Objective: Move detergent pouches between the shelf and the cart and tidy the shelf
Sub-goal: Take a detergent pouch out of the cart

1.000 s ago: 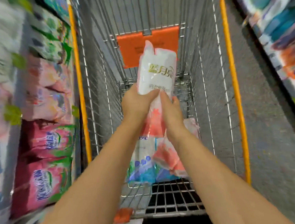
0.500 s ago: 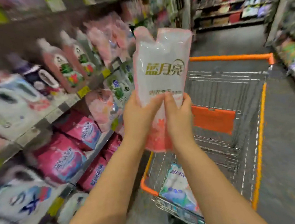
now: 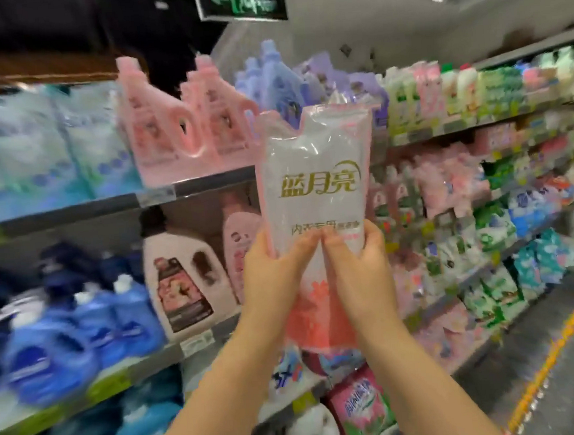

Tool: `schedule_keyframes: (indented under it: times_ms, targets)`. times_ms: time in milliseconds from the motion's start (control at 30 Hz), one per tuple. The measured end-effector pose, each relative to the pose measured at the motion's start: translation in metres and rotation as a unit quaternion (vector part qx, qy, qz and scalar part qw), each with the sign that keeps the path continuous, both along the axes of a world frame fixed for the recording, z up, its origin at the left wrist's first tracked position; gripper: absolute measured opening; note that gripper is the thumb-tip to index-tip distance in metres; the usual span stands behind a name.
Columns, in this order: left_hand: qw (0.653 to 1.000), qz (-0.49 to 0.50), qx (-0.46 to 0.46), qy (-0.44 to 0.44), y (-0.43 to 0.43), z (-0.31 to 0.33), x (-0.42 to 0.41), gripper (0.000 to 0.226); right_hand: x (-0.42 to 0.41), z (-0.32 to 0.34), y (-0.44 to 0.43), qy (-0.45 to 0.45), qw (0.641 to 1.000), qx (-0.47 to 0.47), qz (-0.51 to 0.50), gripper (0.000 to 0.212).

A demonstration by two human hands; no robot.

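A white and pink detergent pouch [image 3: 317,187] with gold lettering stands upright in front of the shelf [image 3: 72,213], held up at the level of the upper shelf board. My left hand [image 3: 276,280] grips its lower left side and my right hand [image 3: 358,273] grips its lower right side, thumbs on the front. Only the orange rim of the cart [image 3: 557,350] shows, at the lower right. Behind the pouch, purple pouches [image 3: 347,85] stand on the upper shelf.
Pink bottles [image 3: 182,122] and pale blue pouches [image 3: 33,148] fill the upper shelf at left. Blue jugs [image 3: 81,329] and a white jug [image 3: 180,280] sit one shelf lower. More pouches and bottles line the shelves running off to the right. Grey aisle floor lies at lower right.
Both hands have lifted the pouch out of the cart and up toward the upper shelf. My view has swung from the cart's basket to the shelf front.
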State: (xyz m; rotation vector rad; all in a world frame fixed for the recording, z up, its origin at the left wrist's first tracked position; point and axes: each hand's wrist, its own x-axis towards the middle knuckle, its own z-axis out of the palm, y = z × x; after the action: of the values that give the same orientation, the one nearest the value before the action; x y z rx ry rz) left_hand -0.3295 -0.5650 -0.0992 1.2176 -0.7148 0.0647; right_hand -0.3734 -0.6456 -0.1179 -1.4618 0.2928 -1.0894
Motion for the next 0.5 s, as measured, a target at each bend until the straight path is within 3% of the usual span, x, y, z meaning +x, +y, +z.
schedule_keyframes:
  times_ms: [200, 500]
  targets:
    - [0.994, 0.1, -0.008, -0.035, 0.183, 0.039, 0.057, 0.024, 0.072, 0.04, 0.172, -0.037, 0.991, 0.005, 0.13, 0.023]
    - [0.968, 0.244, 0.002, -0.051, 0.404, 0.075, 0.121, 0.038, 0.166, 0.081, 0.372, -0.033, 0.956, -0.057, 0.286, 0.044]
